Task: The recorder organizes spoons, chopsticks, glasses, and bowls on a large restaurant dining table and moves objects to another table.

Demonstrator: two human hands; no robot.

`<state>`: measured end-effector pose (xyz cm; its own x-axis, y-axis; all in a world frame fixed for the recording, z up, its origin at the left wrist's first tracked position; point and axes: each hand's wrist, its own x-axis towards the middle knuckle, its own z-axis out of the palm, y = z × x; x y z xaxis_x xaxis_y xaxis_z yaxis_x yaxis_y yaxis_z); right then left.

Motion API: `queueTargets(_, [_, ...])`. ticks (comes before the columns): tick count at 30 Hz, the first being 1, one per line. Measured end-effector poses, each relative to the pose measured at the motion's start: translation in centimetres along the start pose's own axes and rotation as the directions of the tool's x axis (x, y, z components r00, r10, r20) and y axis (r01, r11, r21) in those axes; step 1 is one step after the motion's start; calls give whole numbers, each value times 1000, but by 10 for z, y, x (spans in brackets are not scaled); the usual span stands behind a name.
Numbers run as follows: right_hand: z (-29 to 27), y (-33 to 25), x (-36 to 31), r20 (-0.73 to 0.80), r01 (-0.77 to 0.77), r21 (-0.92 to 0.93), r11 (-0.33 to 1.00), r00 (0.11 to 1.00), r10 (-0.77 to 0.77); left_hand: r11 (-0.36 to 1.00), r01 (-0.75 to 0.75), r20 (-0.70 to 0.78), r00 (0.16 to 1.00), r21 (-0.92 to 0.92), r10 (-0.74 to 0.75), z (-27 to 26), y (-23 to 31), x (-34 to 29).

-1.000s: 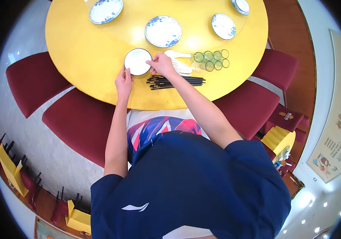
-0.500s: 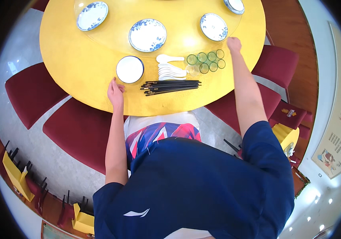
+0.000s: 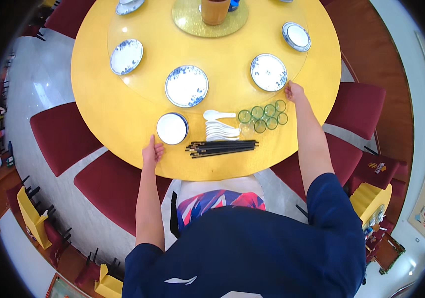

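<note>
Two bare hands are spread wide at the near side of a round yellow table (image 3: 118,119). The left hand (image 3: 153,151), open and empty with its fingers loosely extended, hovers just beside a stack of white bowls (image 3: 172,128) with dark blue rims; whether skin meets china cannot be made out. The right hand (image 3: 294,92), fingers curled inward, is at the rim of a clear glass turntable (image 3: 227,64), near a floral plate (image 3: 269,72) in blue and white; whether it grips the edge cannot be told.

Between the arms, white spoons (image 3: 222,130) lie close together to the right of the bowls, one set slightly apart at the far end. Black chopsticks (image 3: 220,148) lie in a bundle nearer the diner's edge. Green-tinted glasses (image 3: 257,112) are grouped to the right of the spoons, with a clear glass (image 3: 247,129) beside them.

Farther in, a large plate (image 3: 186,86) with blue flowers lies beyond the bowls, another patterned plate (image 3: 126,57) is to its left, and a smaller dish (image 3: 298,36) sits atop a plate at far right. A brown pot (image 3: 216,12) stands on a glittering gold disc (image 3: 210,31) at the centre. Maroon chairs (image 3: 66,136) flank the table on a grey floor (image 3: 46,184).
</note>
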<state>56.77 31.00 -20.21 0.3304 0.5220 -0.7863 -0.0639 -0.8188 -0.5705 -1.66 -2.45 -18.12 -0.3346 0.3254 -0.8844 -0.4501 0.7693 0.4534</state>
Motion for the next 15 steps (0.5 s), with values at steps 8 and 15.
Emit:
queueTargets(8, [15,21,-34,78,206,-124,971,977,-197,998,-65,-100,993,-20,63,0,-9,-7])
queueTargets(15, [5,25,-53,318,211,-338,917,943,-100,999,-46,-120,992,-23,43,3,-11,2])
